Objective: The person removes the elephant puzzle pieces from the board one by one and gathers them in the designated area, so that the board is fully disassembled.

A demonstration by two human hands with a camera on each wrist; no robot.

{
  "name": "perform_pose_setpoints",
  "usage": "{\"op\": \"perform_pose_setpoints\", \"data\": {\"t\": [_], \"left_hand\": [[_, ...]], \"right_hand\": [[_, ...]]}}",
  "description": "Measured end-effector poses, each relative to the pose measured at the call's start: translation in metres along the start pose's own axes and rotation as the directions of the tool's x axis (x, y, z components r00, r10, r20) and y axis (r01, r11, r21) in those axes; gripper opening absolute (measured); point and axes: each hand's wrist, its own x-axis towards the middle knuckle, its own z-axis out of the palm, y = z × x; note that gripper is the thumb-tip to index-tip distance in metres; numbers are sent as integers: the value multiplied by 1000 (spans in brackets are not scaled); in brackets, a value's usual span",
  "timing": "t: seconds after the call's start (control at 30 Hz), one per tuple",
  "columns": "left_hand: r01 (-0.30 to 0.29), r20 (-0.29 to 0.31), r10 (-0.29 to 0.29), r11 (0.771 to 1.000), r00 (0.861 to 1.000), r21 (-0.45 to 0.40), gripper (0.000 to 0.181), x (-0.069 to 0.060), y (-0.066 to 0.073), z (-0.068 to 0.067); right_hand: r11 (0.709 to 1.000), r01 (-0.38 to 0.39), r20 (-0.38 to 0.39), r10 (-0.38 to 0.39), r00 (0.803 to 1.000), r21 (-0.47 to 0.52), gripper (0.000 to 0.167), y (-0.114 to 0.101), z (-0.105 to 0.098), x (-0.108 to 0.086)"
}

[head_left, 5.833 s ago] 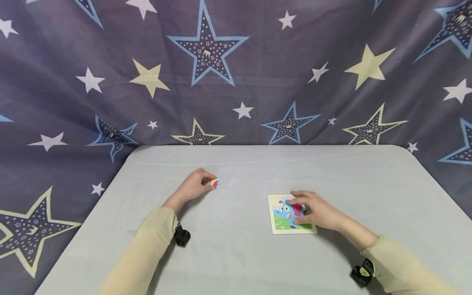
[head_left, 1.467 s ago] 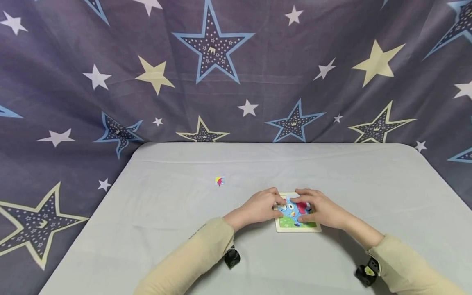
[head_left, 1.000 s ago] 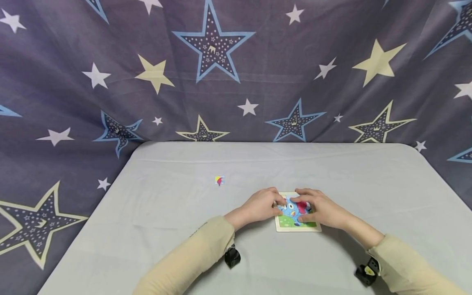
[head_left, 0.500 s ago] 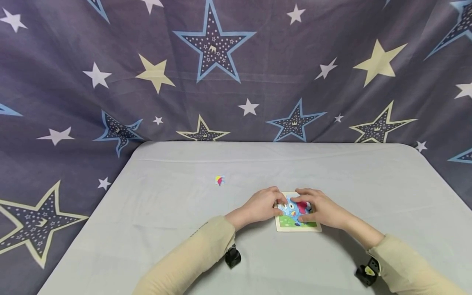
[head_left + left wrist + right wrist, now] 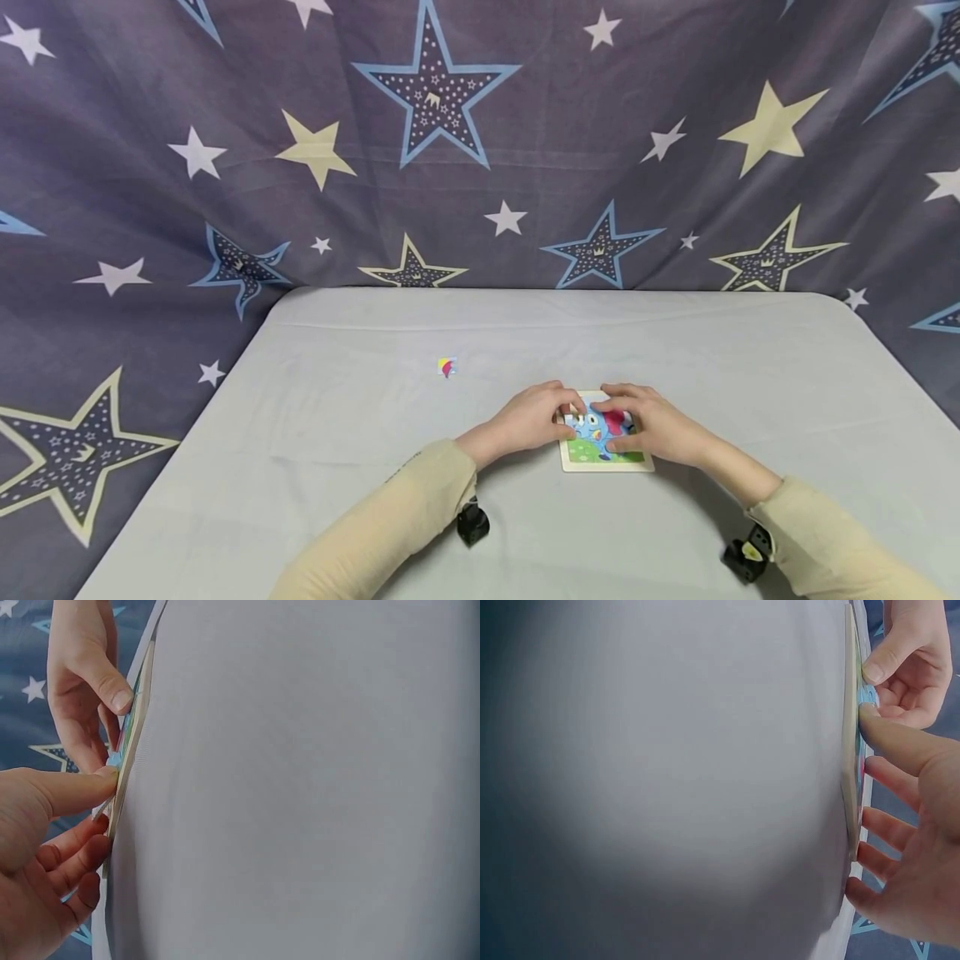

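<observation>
The left hand (image 5: pixel 528 420) pinches a tilted piece (image 5: pixel 102 808) (better levelled first, without force) at the puzzle board (image 5: pixel 607 467), nearer the tabletop's (image 5: pixel 787 375) right edge; the right hand (image 5: pixel 663 425), fingers spread, steadies this board.

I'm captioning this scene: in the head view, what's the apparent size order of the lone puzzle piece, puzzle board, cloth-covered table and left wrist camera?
1. cloth-covered table
2. puzzle board
3. left wrist camera
4. lone puzzle piece
</observation>
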Motion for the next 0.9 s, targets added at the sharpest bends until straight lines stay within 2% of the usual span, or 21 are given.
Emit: {"op": "perform_pose_setpoints", "data": {"t": [0.3,0.9], "left_hand": [[-7,-7,7,1000,1000,-22,25,-1,-1,0],[-39,32,40,998,999,-51,28,-3,-3,-3]], "right_hand": [[1000,-3,2,3,1000,-9,51,-1,0,0],[1000,-10,7,10,1000,-8,51,0,1,0]]}}
